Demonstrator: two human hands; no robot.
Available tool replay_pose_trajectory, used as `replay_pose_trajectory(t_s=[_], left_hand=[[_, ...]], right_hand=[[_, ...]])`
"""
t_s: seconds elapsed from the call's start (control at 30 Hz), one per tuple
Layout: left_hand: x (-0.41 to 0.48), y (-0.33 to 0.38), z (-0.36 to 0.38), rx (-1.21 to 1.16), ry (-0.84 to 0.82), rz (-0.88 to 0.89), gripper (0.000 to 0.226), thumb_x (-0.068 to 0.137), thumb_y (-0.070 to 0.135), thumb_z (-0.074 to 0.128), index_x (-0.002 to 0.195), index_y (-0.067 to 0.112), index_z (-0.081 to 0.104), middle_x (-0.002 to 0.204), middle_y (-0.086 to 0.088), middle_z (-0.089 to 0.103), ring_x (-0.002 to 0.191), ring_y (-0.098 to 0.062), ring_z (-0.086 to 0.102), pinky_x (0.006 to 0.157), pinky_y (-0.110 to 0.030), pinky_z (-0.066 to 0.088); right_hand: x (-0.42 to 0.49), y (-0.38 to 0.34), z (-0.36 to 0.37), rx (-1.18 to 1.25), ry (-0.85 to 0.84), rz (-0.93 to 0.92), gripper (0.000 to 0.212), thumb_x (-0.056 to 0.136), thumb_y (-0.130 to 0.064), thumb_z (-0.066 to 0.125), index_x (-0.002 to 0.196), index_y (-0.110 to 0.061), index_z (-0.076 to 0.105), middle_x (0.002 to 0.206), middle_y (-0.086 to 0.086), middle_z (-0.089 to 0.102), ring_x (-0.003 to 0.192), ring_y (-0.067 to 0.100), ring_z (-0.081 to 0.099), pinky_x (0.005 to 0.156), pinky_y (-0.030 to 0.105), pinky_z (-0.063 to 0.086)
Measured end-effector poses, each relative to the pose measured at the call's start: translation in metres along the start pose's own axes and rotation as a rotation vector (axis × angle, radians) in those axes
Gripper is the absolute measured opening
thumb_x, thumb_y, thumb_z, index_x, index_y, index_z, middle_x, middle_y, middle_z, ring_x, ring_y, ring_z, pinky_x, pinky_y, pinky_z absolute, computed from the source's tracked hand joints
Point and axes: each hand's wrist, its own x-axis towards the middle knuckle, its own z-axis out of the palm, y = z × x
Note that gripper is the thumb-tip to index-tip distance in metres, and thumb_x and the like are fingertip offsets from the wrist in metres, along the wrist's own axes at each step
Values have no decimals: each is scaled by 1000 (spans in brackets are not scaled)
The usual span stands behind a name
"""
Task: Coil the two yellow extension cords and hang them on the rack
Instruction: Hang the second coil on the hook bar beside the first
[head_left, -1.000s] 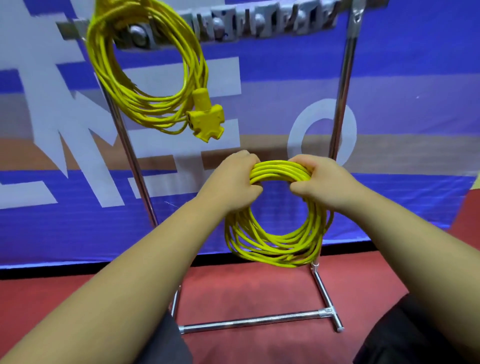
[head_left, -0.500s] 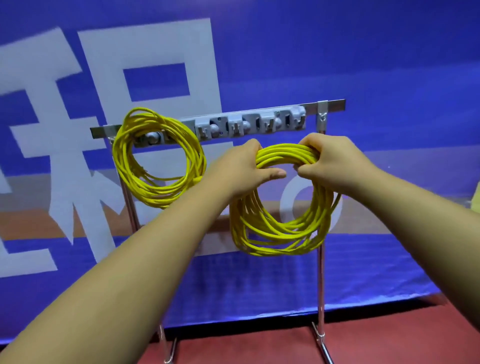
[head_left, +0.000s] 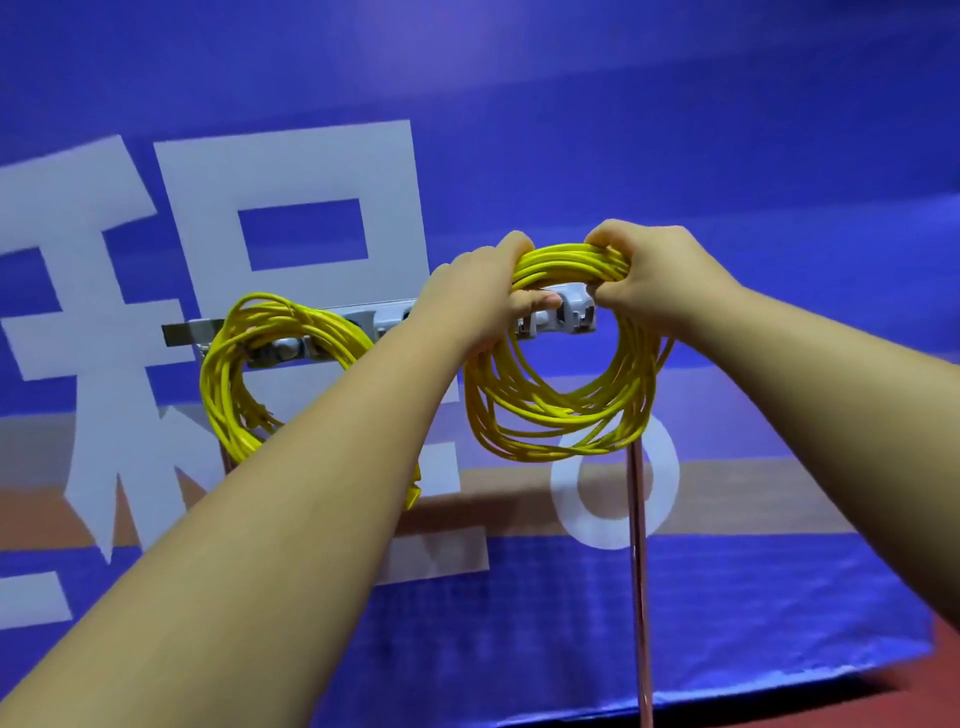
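Glossy yellow cords (head_left: 558, 410); rack (head_left: 638, 545) shiny metal; banner (head_left: 675, 130) sheeny.

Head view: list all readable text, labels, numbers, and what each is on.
"积": large white character on the blue banner, lower part behind the left forearm.
"O": white ring on the banner, letter or zero unclear.
Bottom-left white stroke: cut off, unreadable.
Rack, hung cord, held cord: no legible markings.
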Motion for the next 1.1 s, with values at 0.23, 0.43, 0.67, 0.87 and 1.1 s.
replay_pose_trajectory(t_s=[0.23, 0.43, 0.67, 0.87, 1.1], left_hand=[[13, -13, 20, -58, -79, -21, 49, 89, 78, 51, 116, 38, 49, 100, 4, 68, 96, -28, 64, 90, -52, 53], [11, -22, 27, 20, -54, 81, 54, 92, 84, 30, 125, 47, 52, 102, 4, 61, 99, -25, 61, 88, -49, 48], [10, -22, 25, 113, -212, 45, 62, 107, 59, 25, 164, 34, 19, 155, -3, 40, 140, -28, 41, 111, -53, 35], [6, -35, 18, -145, -297, 15, 59, 108, 51, 39, 163, 42, 19, 163, 1, 36, 150, -29, 34, 119, -56, 32], [-2, -29, 26, -168, -96, 73, 52, 106, 43, 46, 153, 59, 29, 133, 4, 58, 123, -24, 55, 102, -50, 50]], right_hand=[[11, 19, 20, -9, -38, 66, 46, 80, -31, 71, 125, -41, 71, 105, -1, 63, 106, 28, 62, 89, 45, 57], [10, 42, 34, 132, -54, 50, 61, 90, -21, 71, 144, -48, 62, 109, -2, 65, 101, 22, 64, 89, 36, 56], [6, 51, 34, -35, -281, -87, 70, 107, -26, 55, 169, -32, 22, 118, 7, 58, 108, 26, 56, 95, 40, 46], [-11, 54, 29, 109, -298, -30, 74, 102, -61, 56, 166, -36, 29, 159, 0, 47, 143, 21, 48, 113, 37, 41], [-13, 48, 45, 481, 217, 157, 25, 84, -59, 76, 100, -41, 74, 100, -2, 69, 94, 20, 71, 84, 45, 62]])
